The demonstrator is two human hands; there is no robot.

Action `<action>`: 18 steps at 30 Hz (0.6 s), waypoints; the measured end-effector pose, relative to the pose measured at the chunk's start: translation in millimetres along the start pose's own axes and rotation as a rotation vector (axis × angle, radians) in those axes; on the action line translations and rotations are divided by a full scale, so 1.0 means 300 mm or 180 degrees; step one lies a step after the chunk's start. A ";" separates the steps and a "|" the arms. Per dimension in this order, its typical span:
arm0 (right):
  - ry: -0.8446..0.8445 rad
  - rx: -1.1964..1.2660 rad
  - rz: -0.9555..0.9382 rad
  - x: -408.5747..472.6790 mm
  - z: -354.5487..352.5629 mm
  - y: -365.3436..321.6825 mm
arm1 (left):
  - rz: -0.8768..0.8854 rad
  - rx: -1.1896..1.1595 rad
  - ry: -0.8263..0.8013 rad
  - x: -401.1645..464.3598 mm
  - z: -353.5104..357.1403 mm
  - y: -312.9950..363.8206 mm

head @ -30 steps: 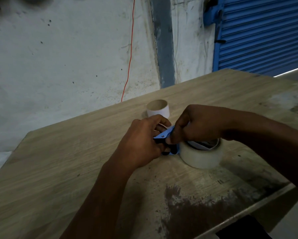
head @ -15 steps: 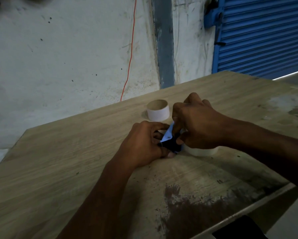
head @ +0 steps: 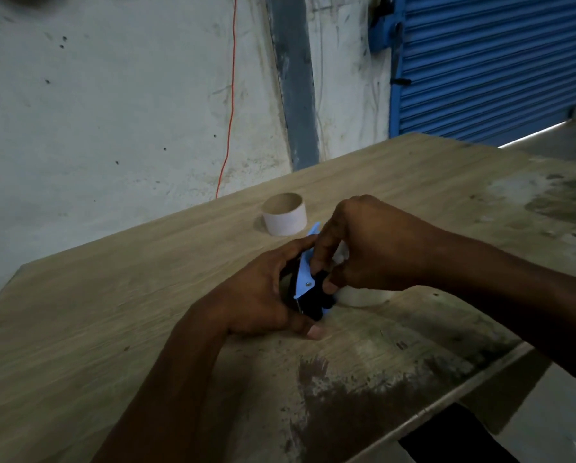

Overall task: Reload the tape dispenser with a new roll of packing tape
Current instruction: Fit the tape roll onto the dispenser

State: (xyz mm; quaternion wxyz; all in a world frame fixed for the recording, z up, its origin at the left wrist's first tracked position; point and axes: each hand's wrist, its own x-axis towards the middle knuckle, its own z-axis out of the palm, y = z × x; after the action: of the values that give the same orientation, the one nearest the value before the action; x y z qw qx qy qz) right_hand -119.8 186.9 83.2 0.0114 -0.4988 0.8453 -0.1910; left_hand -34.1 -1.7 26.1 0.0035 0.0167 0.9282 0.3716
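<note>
A small blue and black tape dispenser (head: 308, 282) stands on the wooden table (head: 113, 312), held between both hands. My left hand (head: 266, 292) grips its left side, thumb flat on the table. My right hand (head: 366, 245) curls over its top and right side, fingers pinching the blue part. Under my right hand lies the new roll of clear packing tape (head: 363, 297), mostly hidden; only its lower rim shows. Whether the roll sits in the dispenser I cannot tell.
An empty cardboard tape core (head: 285, 213) stands upright just behind the hands. A dark stain (head: 346, 396) marks the table near its front edge. A white wall with an orange wire (head: 229, 111) and a blue roller shutter (head: 496, 61) lie behind.
My right hand has come down over the tape roll, which showed fully a second ago. The dispenser has tipped more upright between the hands.
</note>
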 end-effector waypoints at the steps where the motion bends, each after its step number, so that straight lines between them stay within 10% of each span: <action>1: 0.0068 0.0125 0.0011 -0.009 -0.009 0.009 | 0.0021 0.0002 -0.0007 0.001 0.001 -0.001; 18: -0.0271 -0.0502 -0.0328 0.038 0.036 0.022 | -0.0089 -0.0207 0.0099 -0.012 -0.036 0.008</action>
State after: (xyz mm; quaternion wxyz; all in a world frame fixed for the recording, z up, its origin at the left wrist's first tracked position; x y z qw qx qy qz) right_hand -128.9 176.5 73.0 -0.0018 -0.5486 0.8298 -0.1028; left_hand -30.5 -7.5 35.5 -0.0053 -0.0022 0.9157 0.4018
